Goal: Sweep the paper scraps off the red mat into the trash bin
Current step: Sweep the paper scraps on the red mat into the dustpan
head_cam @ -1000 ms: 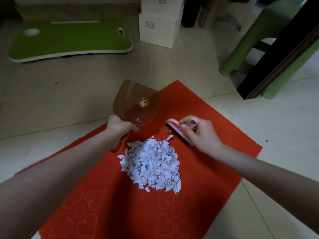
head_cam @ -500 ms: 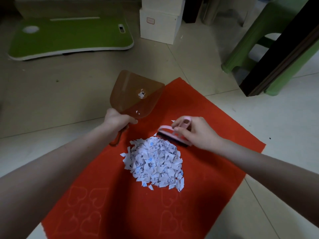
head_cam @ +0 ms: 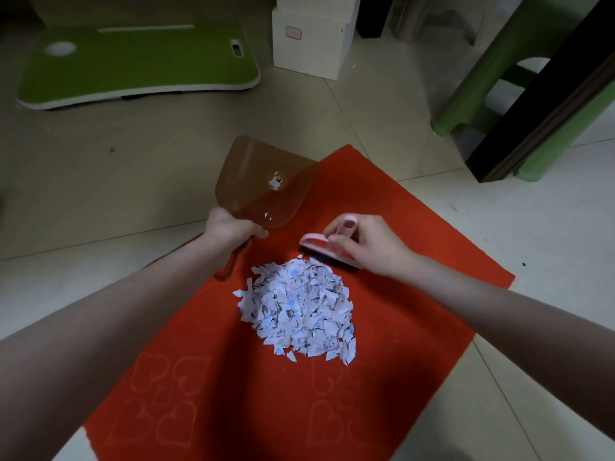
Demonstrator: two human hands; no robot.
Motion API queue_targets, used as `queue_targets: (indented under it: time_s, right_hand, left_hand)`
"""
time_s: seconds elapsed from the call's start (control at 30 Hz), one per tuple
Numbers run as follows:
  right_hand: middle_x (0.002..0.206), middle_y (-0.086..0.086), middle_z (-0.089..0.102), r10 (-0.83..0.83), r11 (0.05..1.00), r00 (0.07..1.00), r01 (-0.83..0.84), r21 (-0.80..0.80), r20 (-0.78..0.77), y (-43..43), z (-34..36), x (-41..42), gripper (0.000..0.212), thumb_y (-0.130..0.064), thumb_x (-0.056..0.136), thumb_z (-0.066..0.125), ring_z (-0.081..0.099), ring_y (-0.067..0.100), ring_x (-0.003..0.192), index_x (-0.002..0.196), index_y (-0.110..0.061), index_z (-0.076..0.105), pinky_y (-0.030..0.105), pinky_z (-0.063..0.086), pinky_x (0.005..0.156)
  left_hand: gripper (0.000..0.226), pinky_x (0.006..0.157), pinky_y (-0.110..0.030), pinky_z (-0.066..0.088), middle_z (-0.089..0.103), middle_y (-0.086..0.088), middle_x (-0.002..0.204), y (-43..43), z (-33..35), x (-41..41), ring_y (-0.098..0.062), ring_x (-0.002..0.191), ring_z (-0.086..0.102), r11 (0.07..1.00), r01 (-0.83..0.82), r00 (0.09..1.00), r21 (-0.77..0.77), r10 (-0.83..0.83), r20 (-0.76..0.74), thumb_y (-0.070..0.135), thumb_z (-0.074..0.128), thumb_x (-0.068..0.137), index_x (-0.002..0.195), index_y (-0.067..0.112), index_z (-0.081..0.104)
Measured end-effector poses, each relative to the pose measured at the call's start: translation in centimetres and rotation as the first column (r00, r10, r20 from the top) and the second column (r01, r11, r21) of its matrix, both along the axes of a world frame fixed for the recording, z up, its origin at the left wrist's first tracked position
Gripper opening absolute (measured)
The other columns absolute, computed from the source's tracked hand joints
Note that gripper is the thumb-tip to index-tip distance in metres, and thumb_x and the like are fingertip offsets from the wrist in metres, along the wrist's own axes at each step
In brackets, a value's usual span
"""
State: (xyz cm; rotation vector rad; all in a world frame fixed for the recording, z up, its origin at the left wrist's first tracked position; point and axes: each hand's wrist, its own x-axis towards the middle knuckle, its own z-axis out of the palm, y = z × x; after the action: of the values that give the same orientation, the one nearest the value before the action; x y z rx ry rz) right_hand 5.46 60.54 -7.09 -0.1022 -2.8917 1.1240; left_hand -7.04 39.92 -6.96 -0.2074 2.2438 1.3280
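Observation:
A heap of white and blue paper scraps (head_cam: 298,311) lies in the middle of the red mat (head_cam: 416,234). My left hand (head_cam: 229,227) grips the handle of a clear brown dustpan (head_cam: 263,191), held tilted above the mat's far left edge, with a few scraps stuck inside it. My right hand (head_cam: 369,242) holds a small pink brush (head_cam: 319,249) whose dark bristles touch the mat at the heap's far edge. No trash bin is in view.
A green lap desk (head_cam: 139,64) lies on the tiled floor at the far left. White boxes (head_cam: 309,41) stand behind the mat. A green plastic stool (head_cam: 492,81) and a dark wooden furniture leg (head_cam: 545,94) stand at the far right.
The brush has come down from the mat's far side to the heap's far edge, pulling stray scraps in. The dustpan stays raised in my left hand.

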Motion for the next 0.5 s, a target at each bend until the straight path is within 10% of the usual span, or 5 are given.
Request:
queue_targets:
  time_s: [0.23, 0.5]
  right_hand:
    - [0.079, -0.01, 0.067, -0.126, 0.992, 0.985, 0.126, -0.009, -0.116, 2.4, 1.0, -1.5, 0.011, -0.012, 0.087, 0.062, 0.059, 0.007, 0.072, 0.088, -0.021, 0.07, 0.023, 0.041, 0.068]
    - [0.086, -0.002, 0.071, 0.09, 0.995, 0.993, -0.093, 0.044, 0.071, -1.2, 0.2, -1.3, 0.008, -0.02, 0.089, 0.063, 0.063, 0.015, 0.077, 0.091, -0.021, 0.07, 0.029, 0.045, 0.069]
  left_hand:
    - [0.029, 0.032, -0.016, 0.034, 0.05, -0.008, 0.06, -0.6, -0.4, -0.2, -0.004, 0.023, 0.039, 1.0, -0.007, 1.0, -0.002, 0.007, 0.002, -0.005, 0.078, 0.068, 0.079, 0.008, 0.054]
    - [0.03, 0.034, -0.016, 0.038, 0.054, -0.008, 0.064, -0.3, 0.1, 0.2, -0.016, 0.045, 0.048, 1.0, 0.009, 1.0, 0.003, -0.009, 0.008, -0.001, 0.079, 0.069, 0.088, 0.006, 0.058]
